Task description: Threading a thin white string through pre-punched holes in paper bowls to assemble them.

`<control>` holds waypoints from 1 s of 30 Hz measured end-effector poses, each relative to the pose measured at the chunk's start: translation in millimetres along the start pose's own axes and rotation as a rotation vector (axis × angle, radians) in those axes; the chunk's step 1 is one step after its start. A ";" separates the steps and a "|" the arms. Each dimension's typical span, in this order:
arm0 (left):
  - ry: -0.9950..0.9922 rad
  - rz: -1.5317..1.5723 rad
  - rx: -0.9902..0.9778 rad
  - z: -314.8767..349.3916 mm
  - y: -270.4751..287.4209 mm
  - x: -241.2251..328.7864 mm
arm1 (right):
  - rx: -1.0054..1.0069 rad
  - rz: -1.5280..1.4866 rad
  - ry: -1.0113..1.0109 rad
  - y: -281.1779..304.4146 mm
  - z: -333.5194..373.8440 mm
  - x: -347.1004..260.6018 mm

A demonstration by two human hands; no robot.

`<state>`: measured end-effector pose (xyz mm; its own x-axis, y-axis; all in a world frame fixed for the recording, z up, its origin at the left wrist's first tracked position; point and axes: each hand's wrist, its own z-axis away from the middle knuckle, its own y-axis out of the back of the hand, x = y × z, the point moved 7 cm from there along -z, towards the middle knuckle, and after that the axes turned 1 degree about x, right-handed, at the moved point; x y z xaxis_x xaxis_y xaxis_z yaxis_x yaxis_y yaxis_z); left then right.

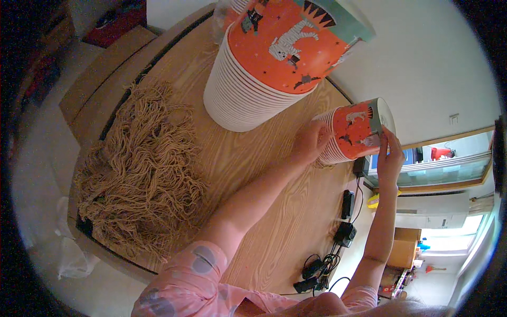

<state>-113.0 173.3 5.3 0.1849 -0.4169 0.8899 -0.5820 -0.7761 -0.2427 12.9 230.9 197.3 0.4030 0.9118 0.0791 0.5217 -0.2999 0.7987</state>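
Between my two hands is a stack of nested paper cups, orange and green with a mummy and bat print, lying tilted toward the right. My left hand is closed round its white-rimmed end, where many rims sit close together. At the printed end, the fingers of my right hand grip the outermost cup by its base edge. Closer to the camera stands a larger-looking stack of the same kind of paper cups, which neither hand touches. Its white rims face down toward the tabletop.
A heap of brown stringy yarn covers the left of the wood-grain table. Along the right edge lie black power adapters and tangled cables. Part of another cup stack shows at the top. Cardboard boxes stand beyond.
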 end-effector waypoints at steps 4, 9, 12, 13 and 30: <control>-0.333 -0.155 0.054 1.9 -1.2 6.5 | 0.003 0.007 0.007 -1.3 -0.9 -2.2; -0.148 -0.067 0.005 -1.3 -2.4 -9.6 | 0.003 -0.001 0.028 -2.3 -0.5 0.2; 0.174 -0.026 -0.098 1.1 -0.3 -17.9 | 0.001 0.006 0.019 0.8 4.1 7.2; 0.170 -0.038 -0.086 -2.3 5.4 -32.2 | 0.003 -0.010 0.022 -1.3 1.2 1.2; 0.081 -0.097 0.006 73.6 -71.2 -3.2 | 0.027 0.026 -0.017 8.4 1.2 12.0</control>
<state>-13.9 195.1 -8.6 0.1754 -0.3008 0.9374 -0.5600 -0.8136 -0.1563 23.0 239.0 204.2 0.4290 0.8989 0.0892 0.5312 -0.3309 0.7800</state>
